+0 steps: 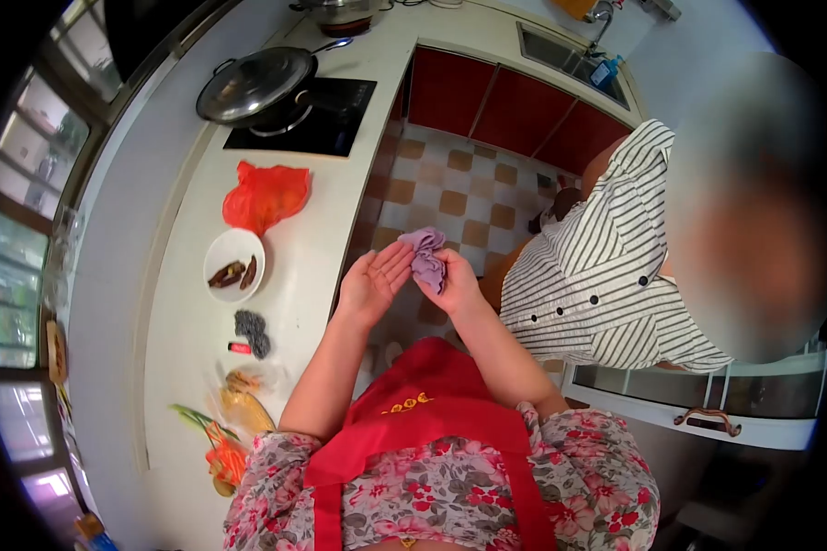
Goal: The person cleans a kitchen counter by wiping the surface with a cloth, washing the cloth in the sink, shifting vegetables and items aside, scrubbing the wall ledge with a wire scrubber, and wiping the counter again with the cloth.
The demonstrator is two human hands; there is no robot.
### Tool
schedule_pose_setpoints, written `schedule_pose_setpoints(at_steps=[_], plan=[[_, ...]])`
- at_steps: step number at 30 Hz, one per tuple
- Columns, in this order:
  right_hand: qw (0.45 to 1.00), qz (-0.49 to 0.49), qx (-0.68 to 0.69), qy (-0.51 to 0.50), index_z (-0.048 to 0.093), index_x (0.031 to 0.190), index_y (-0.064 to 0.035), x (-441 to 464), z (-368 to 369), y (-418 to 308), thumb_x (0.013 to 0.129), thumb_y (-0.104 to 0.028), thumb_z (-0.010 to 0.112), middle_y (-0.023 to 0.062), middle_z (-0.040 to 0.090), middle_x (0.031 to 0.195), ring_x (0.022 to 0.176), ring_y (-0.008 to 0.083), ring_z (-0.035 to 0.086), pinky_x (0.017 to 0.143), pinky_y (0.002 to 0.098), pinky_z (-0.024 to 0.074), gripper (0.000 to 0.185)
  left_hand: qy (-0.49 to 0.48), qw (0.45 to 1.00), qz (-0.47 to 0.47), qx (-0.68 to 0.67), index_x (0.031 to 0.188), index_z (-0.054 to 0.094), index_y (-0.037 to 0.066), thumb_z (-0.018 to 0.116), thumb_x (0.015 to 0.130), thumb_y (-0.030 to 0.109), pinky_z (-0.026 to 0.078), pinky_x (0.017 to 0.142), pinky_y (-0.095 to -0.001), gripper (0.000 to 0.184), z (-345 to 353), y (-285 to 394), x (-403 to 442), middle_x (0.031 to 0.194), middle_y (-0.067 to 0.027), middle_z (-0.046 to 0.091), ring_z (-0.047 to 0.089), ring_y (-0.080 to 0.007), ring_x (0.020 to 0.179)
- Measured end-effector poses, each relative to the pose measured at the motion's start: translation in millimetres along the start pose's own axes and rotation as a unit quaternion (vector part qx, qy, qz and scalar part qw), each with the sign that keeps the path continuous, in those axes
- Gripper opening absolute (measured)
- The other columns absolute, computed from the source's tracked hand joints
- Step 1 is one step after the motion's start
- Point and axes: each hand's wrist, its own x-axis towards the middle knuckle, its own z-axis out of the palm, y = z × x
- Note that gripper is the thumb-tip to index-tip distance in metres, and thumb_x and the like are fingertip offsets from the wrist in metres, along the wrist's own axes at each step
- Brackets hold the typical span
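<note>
My right hand point(452, 286) grips a purple cloth point(423, 260), thumb over it, the cloth bunched and sticking out past my fingers. My left hand point(374, 286) grasps nothing: palm up and flat, fingers extended toward the cloth. Left fingertips right at the cloth's edge; can't tell if they touch it. Both hands out in front of my red apron point(432, 376), cloth between them, above the tiled floor point(469, 197) and just beside the counter point(179, 321).

Counter runs along my left. On it, far to near: cooktop point(335, 138) with a lidded wok point(257, 84) on it, red bag point(265, 197), white bowl point(234, 248) with dark, long pieces point(228, 275) inside, grey scrubber point(251, 331) with a small red item point(239, 348) beside it. Nearest me, a yellowish item point(243, 410) in clear wrap, green stalks point(191, 416) and an orange bag point(227, 459) close together; contents too small to tell.

Far end: a pot point(340, 14) in the corner, cut off by the frame edge. Red cabinets point(524, 115) under the far counter, sink point(547, 50) set into its right part, blue bottle point(605, 72) at the sink. Another person in a striped shirt point(597, 303) stands on my right, near my right arm.
</note>
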Motion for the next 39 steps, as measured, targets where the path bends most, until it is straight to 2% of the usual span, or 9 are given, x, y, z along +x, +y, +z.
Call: schedule_pose_setpoints(at_steps=[6, 9, 14, 19, 23, 26, 32, 35, 39], plan=[[1.000, -0.023, -0.007, 0.003, 0.058, 0.093, -0.0018, 54.7, 30.9, -68.7, 0.088, -0.008, 0.047, 0.0073, 0.066, 0.085, 0.079, 0.0194, 0.063, 0.075, 0.0318, 0.0533, 0.013, -0.018, 0.999, -0.015, 0.032, 0.133, 0.045, -0.005, 0.030, 0.099, 0.026, 0.038, 0.106, -0.0376, 0.048, 44.9, 31.4, 86.3, 0.137, -0.0173, 0.050, 0.048, -0.0262, 0.127], [0.997, -0.019, -0.064, 0.045, 0.058, 0.093, -0.0024, 82.0, 59.7, -131.8, 0.089, -0.008, 0.048, 0.0067, 0.066, 0.085, 0.078, 0.0184, 0.063, 0.074, 0.0308, 0.0531, 0.012, -0.037, 0.998, -0.016, 0.040, 0.133, 0.045, -0.004, 0.031, 0.099, 0.026, 0.039, 0.106, -0.0375, 0.048, 74.8, 45.0, 149.0, 0.136, -0.0164, 0.050, 0.048, -0.0257, 0.126], [0.994, -0.094, -0.050, -0.001, 0.058, 0.095, -0.0032, 138.1, 60.5, -245.4, 0.090, -0.009, 0.049, 0.0062, 0.066, 0.087, 0.080, 0.0182, 0.064, 0.074, 0.0308, 0.0528, 0.012, -0.050, 0.997, -0.008, 0.053, 0.132, 0.044, -0.005, 0.027, 0.100, 0.026, 0.040, 0.104, -0.0371, 0.048, 140.9, 50.1, 271.9, 0.134, -0.0172, 0.052, 0.050, -0.0262, 0.124], [0.976, -0.214, 0.003, 0.048, 0.060, 0.103, -0.0051, 141.9, 53.2, -365.5, 0.092, -0.010, 0.050, 0.0052, 0.066, 0.095, 0.086, 0.0178, 0.063, 0.080, 0.0321, 0.0505, 0.016, -0.080, 0.986, -0.099, 0.112, 0.127, 0.047, -0.008, 0.028, 0.099, 0.024, 0.041, 0.104, -0.0374, 0.047, 231.9, 13.1, 403.4, 0.130, -0.0201, 0.054, 0.052, -0.0274, 0.122], [0.958, -0.263, 0.027, 0.110, 0.060, 0.103, -0.0054, 153.2, 36.0, -448.9, 0.092, -0.011, 0.050, 0.0052, 0.066, 0.094, 0.085, 0.0178, 0.063, 0.077, 0.0315, 0.0503, 0.016, -0.082, 0.974, -0.143, 0.158, 0.126, 0.049, -0.007, 0.030, 0.100, 0.026, 0.040, 0.105, -0.0372, 0.046, 274.2, -23.3, 483.0, 0.129, -0.0191, 0.054, 0.052, -0.0262, 0.122], [0.954, -0.267, 0.049, 0.128, 0.060, 0.103, -0.0059, 167.2, 36.0, -514.1, 0.091, -0.010, 0.050, 0.0049, 0.066, 0.093, 0.085, 0.0176, 0.062, 0.077, 0.0309, 0.0497, 0.016, -0.082, 0.966, -0.136, 0.202, 0.126, 0.050, -0.006, 0.033, 0.100, 0.027, 0.041, 0.103, -0.0364, 0.045, 307.1, -43.2, 548.4, 0.127, -0.0173, 0.056, 0.053, -0.0249, 0.119], [0.948, -0.307, 0.054, 0.058, 0.058, 0.099, -0.0034, 244.7, 12.9, -650.8, 0.087, -0.007, 0.046, 0.0070, 0.065, 0.091, 0.084, 0.0190, 0.062, 0.078, 0.0321, 0.0502, 0.018, -0.083, 0.955, -0.075, 0.273, 0.124, 0.053, -0.005, 0.045, 0.098, 0.023, 0.043, 0.099, -0.0348, 0.038, 347.6, -71.4, 700.0, 0.124, -0.0144, 0.058, 0.056, -0.0214, 0.114], [0.936, -0.350, 0.030, 0.030, 0.053, 0.119, -0.0039, 291.1, 20.7, -726.9, 0.086, -0.004, 0.041, 0.0070, 0.063, 0.106, 0.095, 0.0193, 0.061, 0.085, 0.0323, 0.0495, 0.035, -0.071, 0.961, -0.052, 0.262, 0.123, 0.054, -0.004, 0.050, 0.096, 0.018, 0.045, 0.097, -0.0336, 0.035, 385.9, -73.1, 783.0, 0.120, -0.0137, 0.060, 0.058, -0.0205, 0.110], [0.924, -0.374, -0.034, 0.078, 0.048, 0.127, -0.0017, 337.6, 38.9, -826.8, 0.087, 0.003, 0.035, 0.0094, 0.060, 0.114, 0.099, 0.0208, 0.060, 0.088, 0.0329, 0.0493, 0.042, -0.059, 0.964, -0.049, 0.255, 0.124, 0.053, -0.004, 0.059, 0.090, 0.010, 0.050, 0.088, -0.0306, 0.037, 438.8, -80.4, 891.1, 0.114, -0.0123, 0.062, 0.061, -0.0189, 0.100]])
